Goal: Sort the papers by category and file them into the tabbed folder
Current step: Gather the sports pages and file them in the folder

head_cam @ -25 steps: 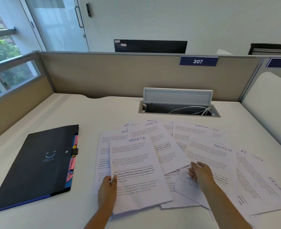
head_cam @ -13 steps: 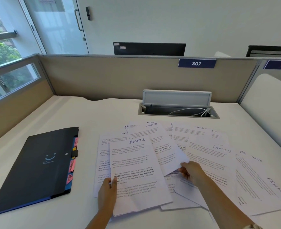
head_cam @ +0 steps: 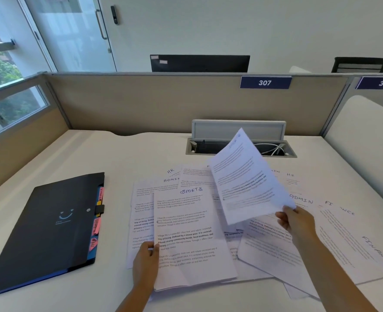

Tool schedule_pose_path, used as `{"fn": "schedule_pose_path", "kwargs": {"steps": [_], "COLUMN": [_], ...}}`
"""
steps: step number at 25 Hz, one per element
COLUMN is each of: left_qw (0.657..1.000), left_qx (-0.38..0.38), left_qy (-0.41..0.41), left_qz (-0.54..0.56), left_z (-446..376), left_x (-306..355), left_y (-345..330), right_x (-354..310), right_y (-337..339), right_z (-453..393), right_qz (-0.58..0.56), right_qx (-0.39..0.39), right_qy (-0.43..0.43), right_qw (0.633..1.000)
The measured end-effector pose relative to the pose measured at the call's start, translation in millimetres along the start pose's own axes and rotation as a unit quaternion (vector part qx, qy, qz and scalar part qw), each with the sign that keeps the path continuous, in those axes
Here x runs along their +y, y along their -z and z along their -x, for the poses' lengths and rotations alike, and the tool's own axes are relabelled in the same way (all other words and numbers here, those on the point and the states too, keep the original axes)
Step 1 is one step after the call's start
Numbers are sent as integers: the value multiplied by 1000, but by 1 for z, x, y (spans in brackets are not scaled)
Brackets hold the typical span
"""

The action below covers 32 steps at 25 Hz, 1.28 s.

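I see one printed sheet (head_cam: 246, 179) lifted off the spread of papers (head_cam: 276, 244), tilted up on edge, pinched at its lower corner by my right hand (head_cam: 297, 220). My left hand (head_cam: 145, 264) grips the left edge of the sheet headed SPORTS (head_cam: 191, 233), thumb on top, holding it down on the white surface (head_cam: 118, 158). The black tabbed folder (head_cam: 51, 226) lies closed to the left, well apart from the papers, its pink tabs facing them.

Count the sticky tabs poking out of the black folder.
3 pink tabs on the black folder's right edge: above the clasp, below it, and nearest the person. More may be hidden.
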<state>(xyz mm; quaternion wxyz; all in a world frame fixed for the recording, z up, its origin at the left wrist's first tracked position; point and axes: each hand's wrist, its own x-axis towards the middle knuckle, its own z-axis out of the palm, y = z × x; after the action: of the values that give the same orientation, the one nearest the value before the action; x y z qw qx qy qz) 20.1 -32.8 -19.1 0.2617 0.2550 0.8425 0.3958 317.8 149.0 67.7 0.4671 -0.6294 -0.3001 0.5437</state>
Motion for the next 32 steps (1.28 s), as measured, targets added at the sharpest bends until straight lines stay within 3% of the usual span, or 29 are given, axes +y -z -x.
{"fn": "schedule_pose_path", "kwargs": {"steps": [3,7,11,16,20,27,32], "left_qw": [1000,1000,1000,1000,998,995,995], "left_qx": [-1,6,3,2,-30,-98,-99], "left_qy": [3,1,-4,-5,-1,6,-6], "left_qz": [2,10,18,22,57,35,27], "left_z": [0,2,4,2,2,0,1], "left_x": [0,4,6,6,5,10,10], "left_y": [-1,1,1,2,4,12,14], "right_x": [-11,7,53,104,114,111,100], "right_y": [19,30,18,0,-11,-24,-11], "right_z": [6,30,71,114,131,123,110], "right_qz": [-64,-80,3,179,227,257,339], "right_qx": [18,-32,-108,-205,-270,-279,-234], "right_qy": [1,-72,-129,-96,-105,-66,3], "right_qw": [998,994,986,957,930,923,911]}}
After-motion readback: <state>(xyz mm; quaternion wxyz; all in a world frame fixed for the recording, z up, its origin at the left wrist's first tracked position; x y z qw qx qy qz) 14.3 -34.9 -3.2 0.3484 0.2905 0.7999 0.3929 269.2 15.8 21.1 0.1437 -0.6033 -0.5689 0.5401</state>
